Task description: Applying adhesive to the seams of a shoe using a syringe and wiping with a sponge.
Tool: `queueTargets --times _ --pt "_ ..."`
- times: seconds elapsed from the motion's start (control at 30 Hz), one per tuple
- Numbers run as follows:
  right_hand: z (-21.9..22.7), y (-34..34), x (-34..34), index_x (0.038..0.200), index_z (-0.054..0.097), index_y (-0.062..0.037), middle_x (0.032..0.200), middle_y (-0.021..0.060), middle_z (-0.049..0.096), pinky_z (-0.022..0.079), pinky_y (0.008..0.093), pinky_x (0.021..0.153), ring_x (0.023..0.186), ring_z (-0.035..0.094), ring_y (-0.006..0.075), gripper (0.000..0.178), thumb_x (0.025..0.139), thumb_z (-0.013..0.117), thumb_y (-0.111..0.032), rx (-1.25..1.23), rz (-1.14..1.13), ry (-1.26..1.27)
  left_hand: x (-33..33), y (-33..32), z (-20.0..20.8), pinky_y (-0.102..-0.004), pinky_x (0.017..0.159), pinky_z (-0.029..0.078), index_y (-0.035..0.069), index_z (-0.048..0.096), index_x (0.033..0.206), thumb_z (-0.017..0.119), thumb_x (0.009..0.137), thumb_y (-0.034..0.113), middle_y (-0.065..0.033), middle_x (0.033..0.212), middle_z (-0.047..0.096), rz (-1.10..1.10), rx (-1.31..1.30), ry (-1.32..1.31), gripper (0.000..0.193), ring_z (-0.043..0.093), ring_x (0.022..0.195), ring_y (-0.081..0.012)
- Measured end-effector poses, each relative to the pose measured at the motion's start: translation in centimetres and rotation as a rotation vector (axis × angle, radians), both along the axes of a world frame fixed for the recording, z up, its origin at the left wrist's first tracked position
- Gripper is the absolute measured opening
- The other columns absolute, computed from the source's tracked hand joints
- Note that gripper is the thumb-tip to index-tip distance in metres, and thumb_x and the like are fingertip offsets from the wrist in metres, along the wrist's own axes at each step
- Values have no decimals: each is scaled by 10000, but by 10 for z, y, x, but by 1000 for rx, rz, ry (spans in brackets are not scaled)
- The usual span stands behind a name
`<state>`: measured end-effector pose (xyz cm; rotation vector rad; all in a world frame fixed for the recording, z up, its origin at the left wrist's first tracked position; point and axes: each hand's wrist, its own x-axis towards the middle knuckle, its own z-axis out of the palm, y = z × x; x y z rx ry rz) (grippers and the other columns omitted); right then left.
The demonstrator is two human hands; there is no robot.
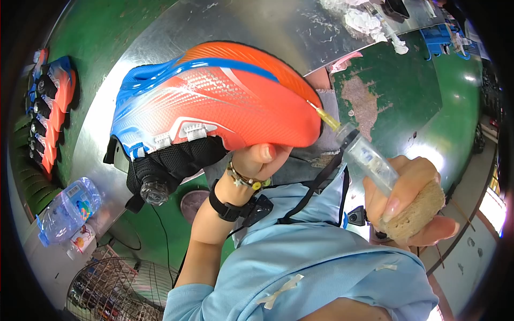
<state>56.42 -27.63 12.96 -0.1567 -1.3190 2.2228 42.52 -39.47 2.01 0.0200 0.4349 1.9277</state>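
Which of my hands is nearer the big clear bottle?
Left. Your left hand, holding the shoe, is right of the big clear bottle; your right hand, holding the syringe, is farther right. Neither touches it.

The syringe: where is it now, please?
In the head view, right of centre: the syringe is in the right hand with a beige block, its yellow tip pointing at the shoe's red end.

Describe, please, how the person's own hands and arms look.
The left hand and right hand wear no gloves. On the left wrist are a beaded bracelet with small charms and a black strap. The left sleeve is short and pale blue.
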Motion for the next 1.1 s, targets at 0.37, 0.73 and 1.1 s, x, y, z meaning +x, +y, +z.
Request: queueTargets --times 0.37,0.73,1.1 --pt "-1 -3 -7 804 502 26 518 70 522 333 208 359 387 455 117 650 747 580 -617 181 -89 -11 -8 26 -9 -443 1073 309 119 424 1289 736 705 396 -60 1311 454 126 129 117 718 355 1267 -295" --pt "-14 -1 -37 819 527 17 541 44 516 322 238 332 375 459 132 581 760 616 -554 622 -144 124 -14 35 73 -414 1021 389 50 518 1136 626 830 362 -59 1087 608 230 -217 -116 451 584 1000 -180" --pt "-17 -5 -29 893 593 -18 547 13 529 352 266 373 422 486 161 542 720 680 -525 710 -124 45 -21 35 99 -285 893 501 64 514 1105 651 830 256 -34 1074 590 167 -380 -180 363 587 985 -135"
